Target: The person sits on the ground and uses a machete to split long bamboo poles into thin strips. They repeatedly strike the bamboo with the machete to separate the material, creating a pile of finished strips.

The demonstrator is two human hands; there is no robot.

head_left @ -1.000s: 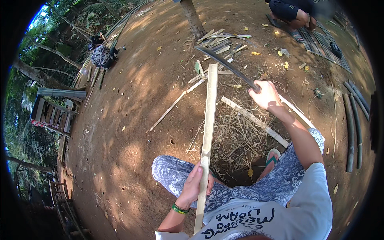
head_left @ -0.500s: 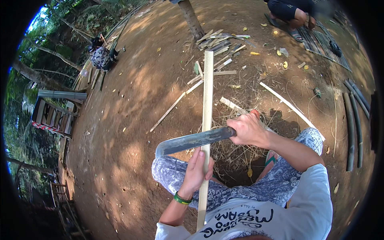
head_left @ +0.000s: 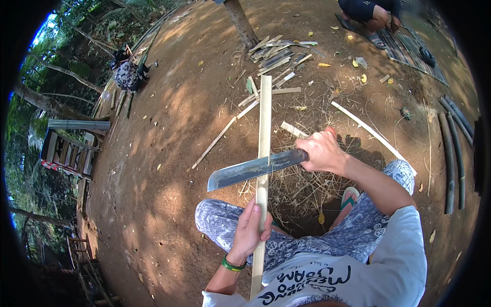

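Note:
A long pale bamboo strip (head_left: 265, 112) runs away from my body, its near end by my shirt. My left hand (head_left: 250, 227) is wrapped round the strip's lower part, thumb along its face. My right hand (head_left: 325, 151) grips the handle of a machete (head_left: 245, 170), most of it hidden in the fist; an orange-red bit shows at the hand's far side. The dark, broad blade lies crosswise over the strip, touching it beyond my left hand, with its squared tip pointing left.
Thin shavings (head_left: 296, 197) cover the ground between my legs. Loose strips (head_left: 368, 128) lie ahead, and a pile of split bamboo (head_left: 279, 53) rests by a tree trunk (head_left: 240, 25). Dark bamboo poles (head_left: 446, 163) lie at right. A person (head_left: 376, 20) crouches at a slatted panel (head_left: 417, 53); another (head_left: 129, 74) sits far left.
The machete and my right hand have moved away from me and slightly right along the strip, widening the gap to my left hand. The strip's far end has dropped slightly toward me.

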